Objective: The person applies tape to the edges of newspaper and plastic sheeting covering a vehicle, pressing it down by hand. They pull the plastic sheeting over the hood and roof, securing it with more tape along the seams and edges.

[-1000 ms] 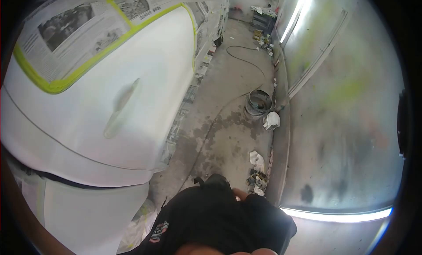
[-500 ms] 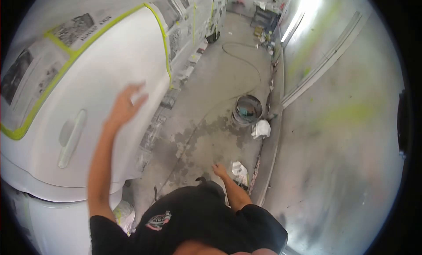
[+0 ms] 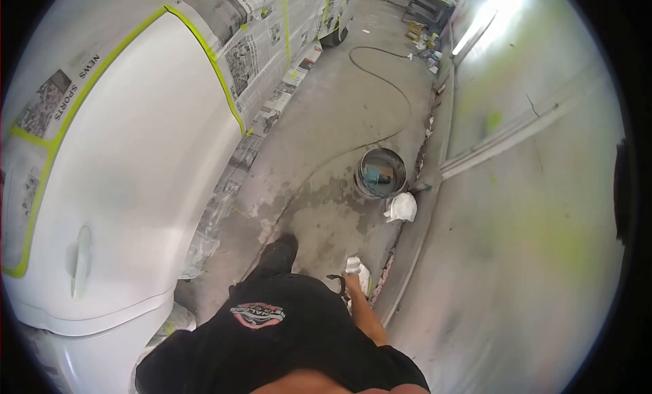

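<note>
A white car door panel [image 3: 136, 136] with a door handle [image 3: 81, 261] stands to my left. Yellow-green masking tape [image 3: 85, 78] borders it, with newspaper [image 3: 238, 61] covering the neighbouring areas. My left hand is out of view; only the black sleeve on that side shows. Low at my right side is my right hand [image 3: 352, 283], its fingers too small and hidden to tell whether they hold anything. A curved black strap-like piece [image 3: 335, 278] lies beside it. Behind the hand, in the picture, is crumpled white and yellow material [image 3: 362, 268] on the floor.
Ahead on the right stands a bucket [image 3: 381, 173] with water and a teal item inside. A white crumpled piece [image 3: 401, 208] sits beside it. A dark hose [image 3: 401, 88] snakes along the wet-patched floor [image 3: 319, 204]. A paint-smeared wall [image 3: 516, 245] runs along the right.
My left hand, open in front of the door before, has dropped out of view. My right hand has moved down and slightly right. The view has shifted, and a dark shoe now shows ahead.
</note>
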Available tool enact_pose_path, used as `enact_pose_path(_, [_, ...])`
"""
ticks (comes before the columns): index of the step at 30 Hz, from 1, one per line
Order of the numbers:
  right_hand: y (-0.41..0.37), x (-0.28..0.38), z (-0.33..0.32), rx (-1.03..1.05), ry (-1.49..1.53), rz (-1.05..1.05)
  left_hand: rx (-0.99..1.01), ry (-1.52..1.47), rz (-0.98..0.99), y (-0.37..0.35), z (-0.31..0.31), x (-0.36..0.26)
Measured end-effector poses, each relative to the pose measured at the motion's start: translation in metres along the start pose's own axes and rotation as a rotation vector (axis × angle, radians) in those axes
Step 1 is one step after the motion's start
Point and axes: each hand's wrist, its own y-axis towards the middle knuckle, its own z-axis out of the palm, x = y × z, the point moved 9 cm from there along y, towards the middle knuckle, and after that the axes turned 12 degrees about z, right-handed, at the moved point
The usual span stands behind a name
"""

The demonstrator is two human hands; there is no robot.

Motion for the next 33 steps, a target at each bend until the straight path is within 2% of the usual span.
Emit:
enact_pose_path(2, [0.017,0.104,-0.033,0.116,0.329,0.038,-0.026,0.044,0.083,0.058,-0.04,-0.042])
enact_pose_path(4, [0.075,0.156,-0.058,0.082,0.234,-0.166,-0.084,0.129,0.2,0.127,-0.104,-0.099])
enact_pose_path(6, [0.128,0.236,-0.092,0.128,0.29,-0.074,-0.246,0.252,0.31,0.201,-0.202,-0.168])
enact_pose_path(7, [0.136,0.265,-0.122,0.164,0.386,0.159,-0.362,0.288,0.339,0.234,-0.26,-0.198])
enact_pose_path(8, [0.153,0.295,-0.147,0.126,0.405,0.145,-0.562,0.265,0.363,0.281,-0.327,-0.225])
enact_pose_path(9, [0.168,0.304,-0.177,0.069,0.432,0.142,-0.762,0.241,0.392,0.322,-0.392,-0.252])
enact_pose_path(10, [0.174,0.295,-0.209,-0.001,0.457,0.16,-0.591,0.179,0.367,0.354,-0.454,-0.307])
enact_pose_path(12, [0.188,0.276,-0.249,-0.076,0.445,0.256,-0.592,-0.072,0.465,0.314,-0.58,-0.449])
enact_pose_path(13, [0.198,0.271,-0.265,-0.102,0.439,0.297,-0.782,-0.058,0.664,0.318,-0.631,-0.508])
enact_pose_path(14, [0.216,0.23,-0.269,-0.139,0.42,0.424,-0.828,-0.12,0.791,0.307,-0.673,-0.567])
enact_pose_path(15, [0.227,0.187,-0.267,-0.162,0.399,0.552,-0.87,-0.182,0.91,0.286,-0.707,-0.625])
enact_pose_path(17, [0.21,0.169,-0.26,-0.115,0.445,0.794,-0.718,-0.425,1.068,0.295,-0.745,-0.712])
enact_pose_path(20, [0.206,0.201,-0.257,-0.034,0.412,0.854,-0.463,-0.209,1.121,0.355,-0.764,-0.806])
enact_pose_path(23, [0.264,0.219,-0.261,0.052,0.369,0.879,-0.216,0.119,1.005,0.444,-0.785,-0.845])
enact_pose_path(24, [0.292,0.228,-0.265,0.078,0.355,0.878,-0.226,0.195,0.914,0.483,-0.8,-0.844])
enact_pose_path(25, [0.325,0.241,-0.278,0.099,0.35,0.871,-0.235,0.263,0.817,0.521,-0.813,-0.833])
enact_pose_path(27, [0.403,0.275,-0.318,0.122,0.377,0.845,-0.422,-0.017,0.957,0.549,-0.856,-0.809])
enact_pose_path(29, [0.504,0.32,-0.372,0.115,0.484,0.791,-0.157,0.407,0.579,0.616,-0.88,-0.761])
enact_pose_path(30, [0.563,0.354,-0.403,0.107,0.563,0.737,-0.235,0.446,0.609,0.633,-0.898,-0.746])
enact_pose_path(31, [0.593,0.436,-0.488,-0.07,0.417,0.539,-0.339,0.565,0.713,0.639,-0.916,-0.74])
enact_pose_path(32, [0.611,0.537,-0.58,-0.267,0.233,0.368,-0.312,0.655,0.732,0.647,-0.933,-0.732])
enact_pose_path(33, [0.689,0.554,-0.622,-0.557,0.007,0.067,-0.281,0.745,0.748,0.651,-0.949,-0.731])
